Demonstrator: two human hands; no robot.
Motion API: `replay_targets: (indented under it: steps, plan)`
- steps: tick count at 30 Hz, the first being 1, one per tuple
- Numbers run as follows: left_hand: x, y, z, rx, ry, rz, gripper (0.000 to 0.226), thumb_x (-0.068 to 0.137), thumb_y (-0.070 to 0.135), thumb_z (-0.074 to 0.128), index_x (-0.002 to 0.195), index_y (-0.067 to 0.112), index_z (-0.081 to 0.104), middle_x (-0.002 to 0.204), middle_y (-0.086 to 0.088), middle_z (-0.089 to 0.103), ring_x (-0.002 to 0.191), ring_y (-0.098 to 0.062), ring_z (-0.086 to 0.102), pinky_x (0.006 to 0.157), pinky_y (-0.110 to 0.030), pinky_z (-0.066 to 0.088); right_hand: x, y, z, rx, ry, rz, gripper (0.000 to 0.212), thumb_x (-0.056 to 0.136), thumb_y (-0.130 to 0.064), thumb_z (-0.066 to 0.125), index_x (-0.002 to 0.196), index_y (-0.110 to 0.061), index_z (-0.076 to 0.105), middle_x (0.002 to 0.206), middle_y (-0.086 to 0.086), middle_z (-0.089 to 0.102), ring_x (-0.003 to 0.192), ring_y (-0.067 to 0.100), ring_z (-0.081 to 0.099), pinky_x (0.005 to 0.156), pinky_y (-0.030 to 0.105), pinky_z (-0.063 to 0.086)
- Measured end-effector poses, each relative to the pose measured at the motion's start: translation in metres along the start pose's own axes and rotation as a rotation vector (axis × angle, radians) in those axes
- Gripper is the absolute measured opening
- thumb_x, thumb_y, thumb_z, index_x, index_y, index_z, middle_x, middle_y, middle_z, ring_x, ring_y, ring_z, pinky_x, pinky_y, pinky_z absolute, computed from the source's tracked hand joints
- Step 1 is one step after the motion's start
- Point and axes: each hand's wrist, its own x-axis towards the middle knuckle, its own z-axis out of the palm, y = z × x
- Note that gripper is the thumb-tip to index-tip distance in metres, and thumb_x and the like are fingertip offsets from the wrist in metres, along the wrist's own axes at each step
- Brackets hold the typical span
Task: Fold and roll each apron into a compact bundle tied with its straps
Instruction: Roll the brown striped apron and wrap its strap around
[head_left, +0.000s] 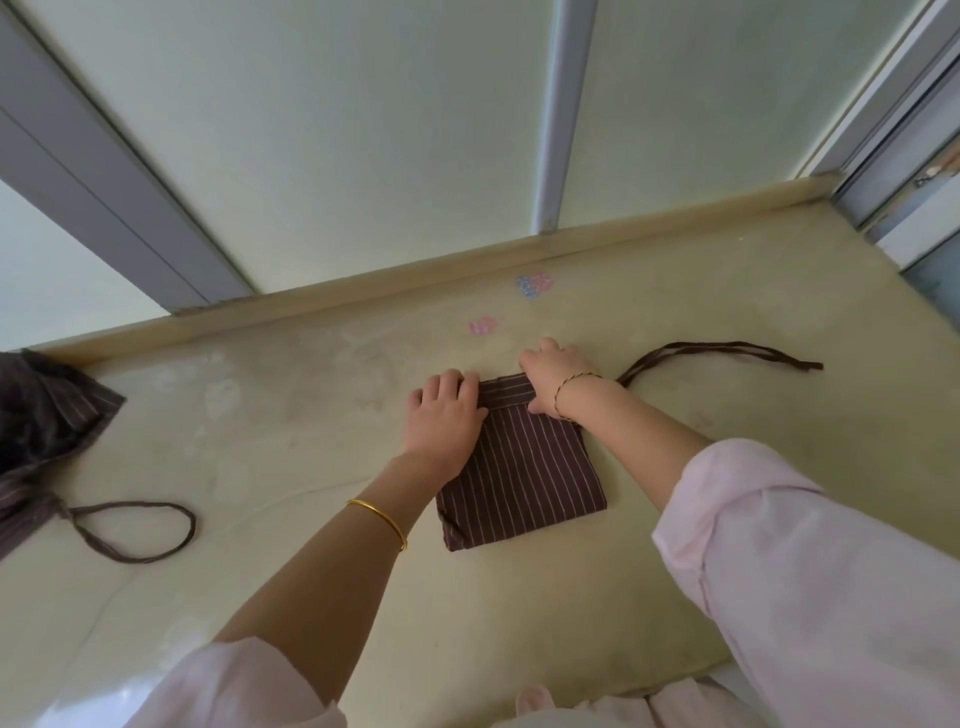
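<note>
left hand (447, 421) curls its fingers on the far-left corner of the striped apron (524, 478) | right hand (553, 374) grips the rolled far edge right beside it | rest of the apron lies flat on the beige surface (311, 395), back toward both wrists | straps (717, 353) trail right of the right hand | second apron (47, 415) sits well off to the left

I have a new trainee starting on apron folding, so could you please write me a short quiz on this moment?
1. True or false: the straps are already tied round the folded apron.
2. Which edge of it do the left hand and right hand grip? A near, B far, C right.
3. Fill in: a second apron lies heaped on the person's ____ side.
Key: 1 false; 2 B; 3 left.
</note>
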Motion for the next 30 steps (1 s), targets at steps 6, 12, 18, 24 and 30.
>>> replay_targets:
  steps: [6, 12, 18, 24, 30]
  plan:
    - [0.023, -0.006, -0.017, -0.045, -0.141, -0.008, 0.045, 0.093, 0.041, 0.052, 0.131, 0.018, 0.042, 0.128, -0.006, 0.047, 0.118, -0.026, 0.044, 0.099, -0.039, 0.037, 0.019, 0.000, -0.008, 0.037, -0.150, 0.060, 0.058, 0.077, -0.036, 0.075, 0.121, -0.008, 0.050, 0.113, 0.009, 0.058, 0.106, 0.029, 0.056, 0.088, 0.038, 0.050]
    - [0.032, -0.011, -0.028, -0.185, -0.264, -0.044, 0.055, 0.087, 0.040, 0.063, 0.132, 0.016, 0.043, 0.128, -0.008, 0.048, 0.119, -0.026, 0.045, 0.100, -0.038, 0.040, 0.015, 0.006, -0.011, 0.131, -0.176, -0.083, 0.053, 0.084, -0.022, 0.069, 0.132, -0.014, 0.047, 0.127, 0.006, 0.052, 0.110, 0.026, 0.055, 0.091, 0.038, 0.049]
    - [0.039, -0.025, -0.078, -0.263, -0.309, 0.021, 0.038, 0.085, 0.041, 0.064, 0.115, 0.018, 0.060, 0.113, -0.008, 0.045, 0.114, -0.027, 0.040, 0.096, -0.037, 0.035, -0.014, 0.018, -0.050, 0.221, 0.117, -0.192, 0.016, 0.090, -0.025, 0.059, 0.103, -0.024, 0.051, 0.091, -0.004, 0.058, 0.077, 0.016, 0.056, 0.060, 0.027, 0.042]
    - [0.027, 0.002, -0.131, -0.108, 0.360, 0.134, 0.027, 0.093, 0.033, 0.054, 0.106, 0.010, 0.054, 0.101, -0.007, 0.059, 0.091, -0.028, 0.056, 0.065, -0.036, 0.042, -0.044, 0.017, -0.084, 0.180, 0.818, -0.145, 0.011, 0.089, -0.019, 0.058, 0.098, -0.014, 0.055, 0.086, 0.001, 0.055, 0.077, 0.016, 0.044, 0.061, 0.028, 0.034]
    - [-0.015, 0.008, -0.057, 0.239, 0.097, 0.279, 0.032, 0.095, 0.017, 0.047, 0.126, 0.010, 0.039, 0.133, -0.009, 0.047, 0.122, -0.025, 0.048, 0.094, -0.033, 0.044, -0.069, 0.019, -0.004, 0.024, 0.436, -0.245, 0.020, 0.085, -0.019, 0.061, 0.088, -0.018, 0.042, 0.095, 0.002, 0.056, 0.087, 0.019, 0.051, 0.062, 0.025, 0.033]
